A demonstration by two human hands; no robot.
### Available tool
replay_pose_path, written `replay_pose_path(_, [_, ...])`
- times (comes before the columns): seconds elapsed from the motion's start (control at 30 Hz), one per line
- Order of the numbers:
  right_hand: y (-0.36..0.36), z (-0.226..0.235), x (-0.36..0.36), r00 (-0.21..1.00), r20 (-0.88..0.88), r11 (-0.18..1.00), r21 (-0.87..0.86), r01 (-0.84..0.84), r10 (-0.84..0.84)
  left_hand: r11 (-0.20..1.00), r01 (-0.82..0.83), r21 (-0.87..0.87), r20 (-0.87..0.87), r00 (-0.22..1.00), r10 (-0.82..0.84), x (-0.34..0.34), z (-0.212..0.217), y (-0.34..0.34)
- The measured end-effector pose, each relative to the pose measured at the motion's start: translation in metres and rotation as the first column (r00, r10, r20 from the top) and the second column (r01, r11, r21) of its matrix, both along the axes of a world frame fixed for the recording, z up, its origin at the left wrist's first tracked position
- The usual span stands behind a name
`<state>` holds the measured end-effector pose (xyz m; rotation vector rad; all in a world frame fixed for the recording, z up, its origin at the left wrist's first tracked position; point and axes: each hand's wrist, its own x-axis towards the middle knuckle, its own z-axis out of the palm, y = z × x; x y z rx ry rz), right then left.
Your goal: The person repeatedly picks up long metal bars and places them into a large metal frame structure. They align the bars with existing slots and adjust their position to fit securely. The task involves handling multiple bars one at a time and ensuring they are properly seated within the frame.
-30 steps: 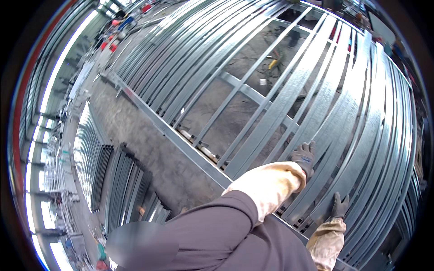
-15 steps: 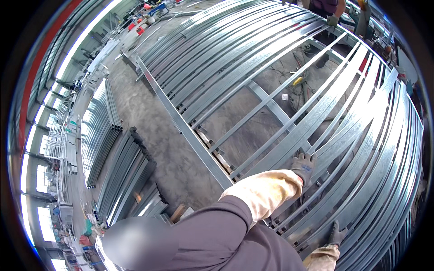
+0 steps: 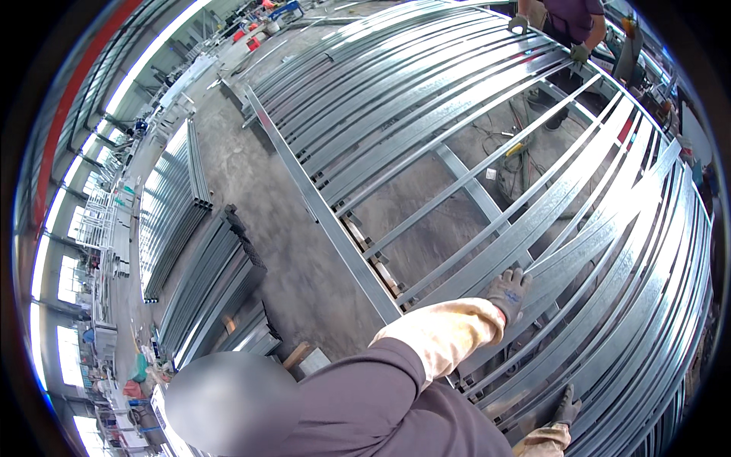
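My left hand, in a grey work glove, is bent over the edge of a wide galvanized steel tube. Its palm side and the undersides of its fingers are hidden. Lower and nearer, my right hand, also gloved, rests against another of the close-set tubes, its thumb and fingers apart. Pale sleeve covers reach up both forearms. The tubes lie side by side across a large steel frame, with some crossing at a slant on the right.
At the far side a person in a purple top has gloved hands on the frame. Cables lie on the floor below the gaps. Stacked steel tubes and another stack sit to the left, with a wooden block near me.
My view has shifted a little, so the co-worker and both their hands show more fully. My hands keep nearly the same places on the tubes.
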<state>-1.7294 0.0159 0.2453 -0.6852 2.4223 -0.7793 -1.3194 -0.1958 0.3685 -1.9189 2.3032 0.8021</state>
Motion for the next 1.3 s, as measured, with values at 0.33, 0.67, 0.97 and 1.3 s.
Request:
replay_pose_path(0.33, [0.004, 0.03, 0.033, 0.971, -0.209, 0.987, 0.136, -0.084, 0.111, 0.998, 0.008, 0.057, 0.065, 0.998, -0.011, 0.026, 0.005, 0.025])
replay_pose_path(0.67, [0.005, 0.062, 0.06, 0.917, -0.322, 0.969, 0.145, -0.2, 0.238, 0.997, 0.07, -0.024, 0.117, 0.991, -0.067, 0.004, -0.035, 0.009])
replay_pose_path(0.97, [-0.011, 0.08, 0.097, 0.922, -0.338, 0.949, 0.305, -0.083, 0.189, 0.965, 0.057, -0.255, 0.077, 0.996, -0.038, 0.072, -0.028, -0.018])
replay_pose_path(1.3, [0.015, 0.092, 0.098, 0.786, -0.53, 0.936, 0.307, -0.171, 0.317, 0.966, 0.117, -0.229, 0.224, 0.972, -0.065, 0.074, -0.048, -0.031])
